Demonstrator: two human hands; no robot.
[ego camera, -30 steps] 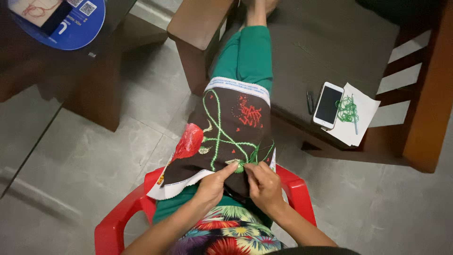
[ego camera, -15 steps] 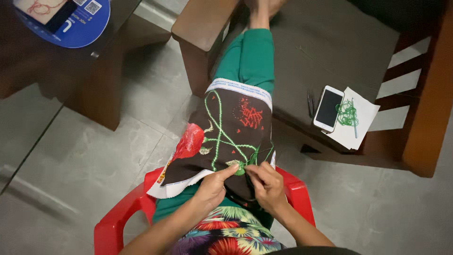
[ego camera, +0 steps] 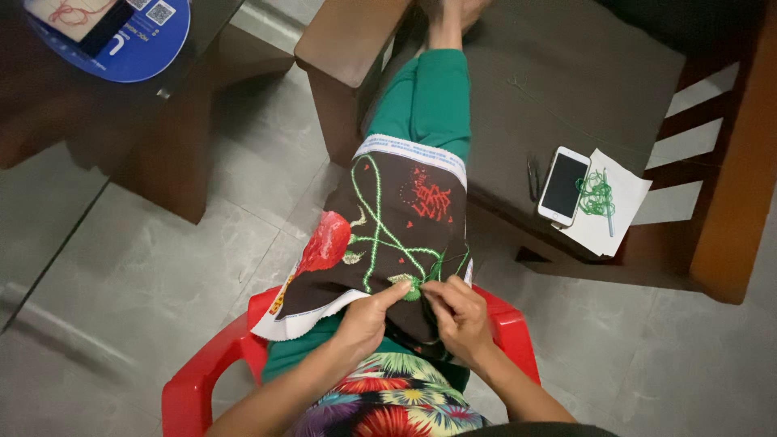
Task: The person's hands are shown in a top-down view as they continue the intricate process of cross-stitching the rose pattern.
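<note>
We see dark embroidery cloth draped over the lap and one leg, which is stretched out onto a wooden seat. Our left hand pinches the cloth's near edge, thumb on top, fingers closed on the fabric. Our right hand sits just beside it, fingertips bunched at a green leaf patch; the fingers look closed as if on a needle, but the needle is too small to make out, so we can't tell what they grip.

Done so far, judging from the cloth: a red flower filled in at the left edge, long green stems curling up the middle, a red motif near the far white border. The motif looks sparse, maybe part-stitched. Big areas of dark cloth are still bare, so we'd call it well underway, not finished. Work now is on the green bit at the near edge.

On the seat, well apart from the hands: a phone, a white paper with loose green thread on it, and small scissors beside the phone. We sit in a red plastic chair.
</note>
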